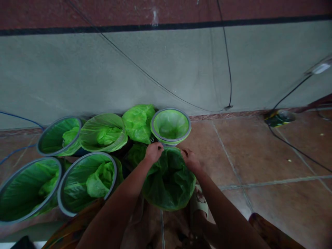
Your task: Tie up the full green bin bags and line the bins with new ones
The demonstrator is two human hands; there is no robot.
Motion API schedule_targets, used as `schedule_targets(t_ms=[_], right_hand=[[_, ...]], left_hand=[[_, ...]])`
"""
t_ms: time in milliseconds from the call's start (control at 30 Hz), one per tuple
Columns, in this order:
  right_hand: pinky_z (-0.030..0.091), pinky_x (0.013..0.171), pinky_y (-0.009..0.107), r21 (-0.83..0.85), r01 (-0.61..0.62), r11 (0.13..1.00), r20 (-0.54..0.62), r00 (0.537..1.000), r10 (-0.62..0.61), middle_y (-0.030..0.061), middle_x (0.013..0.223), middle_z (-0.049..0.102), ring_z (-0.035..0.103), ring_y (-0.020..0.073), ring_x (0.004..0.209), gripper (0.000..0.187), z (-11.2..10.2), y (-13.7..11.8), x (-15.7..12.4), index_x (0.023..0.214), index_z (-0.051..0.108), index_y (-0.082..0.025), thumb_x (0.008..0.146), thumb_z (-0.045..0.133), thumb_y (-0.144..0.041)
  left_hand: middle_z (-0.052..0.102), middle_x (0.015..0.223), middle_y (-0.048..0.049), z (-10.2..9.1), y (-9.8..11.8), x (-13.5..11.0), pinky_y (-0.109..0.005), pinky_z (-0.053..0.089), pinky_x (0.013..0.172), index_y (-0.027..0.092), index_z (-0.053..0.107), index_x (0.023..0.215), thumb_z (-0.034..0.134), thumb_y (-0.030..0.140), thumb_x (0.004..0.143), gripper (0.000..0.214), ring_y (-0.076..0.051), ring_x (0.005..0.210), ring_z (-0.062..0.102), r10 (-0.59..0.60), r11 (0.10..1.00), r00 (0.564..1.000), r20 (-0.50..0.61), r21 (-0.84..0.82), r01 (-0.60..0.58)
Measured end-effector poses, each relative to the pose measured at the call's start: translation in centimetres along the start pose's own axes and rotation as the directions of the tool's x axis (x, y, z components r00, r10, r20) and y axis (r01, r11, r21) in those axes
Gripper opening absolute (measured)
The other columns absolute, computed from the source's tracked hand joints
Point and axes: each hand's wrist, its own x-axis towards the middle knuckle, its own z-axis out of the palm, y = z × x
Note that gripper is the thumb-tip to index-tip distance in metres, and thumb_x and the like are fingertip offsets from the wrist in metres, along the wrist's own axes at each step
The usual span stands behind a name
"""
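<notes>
Between my feet stands a round bin lined with a green plastic bag (168,186), its mouth spread wide. My left hand (154,152) pinches the bag's far edge on the left side. On the far right of the same edge, my right hand (190,159) has its fingers closed on the plastic. Just beyond my hands sits a smaller bin with a grey rim (171,140) and a light green liner. Whether the bag I hold has a rigid rim under its edge I cannot tell.
Several green-lined bins stand to the left, among them a grey-rimmed bin (60,193). A bulging green bag (139,121) leans by the wall (124,79). Black cables (228,65) hang down it. A dark packet (280,118) lies on the tiled floor (280,152) at right.
</notes>
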Motion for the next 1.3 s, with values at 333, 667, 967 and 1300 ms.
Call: schedule_targets(t_ms=[333,667,967,1300], right_hand=[[0.048,0.074,0.029,-0.009,0.057,0.998,-0.08,0.995,-0.058,0.0098,0.09,0.073,0.066,0.0202,0.082,0.045,0.4,-0.5,-2.4,0.097,0.069,-0.019,0.098,0.03,-0.042],[0.051,0.085,0.033,0.074,0.136,0.988,-0.201,0.972,-0.119,0.0057,0.095,0.074,0.067,0.0203,0.09,0.02,0.9,0.5,-3.1,0.081,0.072,-0.023,0.083,0.052,-0.027],[0.053,0.084,0.037,0.077,0.075,0.994,-0.247,0.968,-0.054,0.0119,0.101,0.072,0.067,0.025,0.094,0.035,0.6,-0.9,-2.0,0.104,0.066,-0.02,0.083,0.056,-0.046],[0.052,0.069,0.029,0.324,0.057,0.944,-0.133,0.991,-0.014,0.0056,0.078,0.073,0.066,0.0189,0.072,0.029,1.4,-1.2,-0.3,0.078,0.071,-0.018,0.084,0.052,-0.039]], left_hand=[[0.067,0.118,-0.005,-0.5,-1.2,-3.1,-0.046,0.034,0.107,0.023,0.068,0.095,0.044,0.022,0.095,0.024,-0.021,0.105,0.058,0.331,0.923,0.943,-0.03,0.22,-0.317],[0.058,0.134,-0.0069,-1.4,-1.4,-3.9,-0.05,0.036,0.106,0.02,0.064,0.069,0.062,0.016,0.074,0.007,-0.027,0.116,0.055,0.21,0.949,0.978,0.011,0.239,-0.206],[0.07,0.111,-0.0093,0.1,4.0,0.8,-0.042,0.044,0.096,0.019,0.067,0.104,0.06,0.026,0.083,0.024,-0.026,0.107,0.062,0.137,0.976,0.99,0.027,0.166,-0.139],[0.074,0.09,-0.0025,1.9,1.3,1.1,-0.028,0.048,0.084,0.02,0.068,0.087,0.047,0.019,0.09,0.021,-0.017,0.086,0.066,0.197,0.979,0.979,0.058,-0.07,-0.193]])
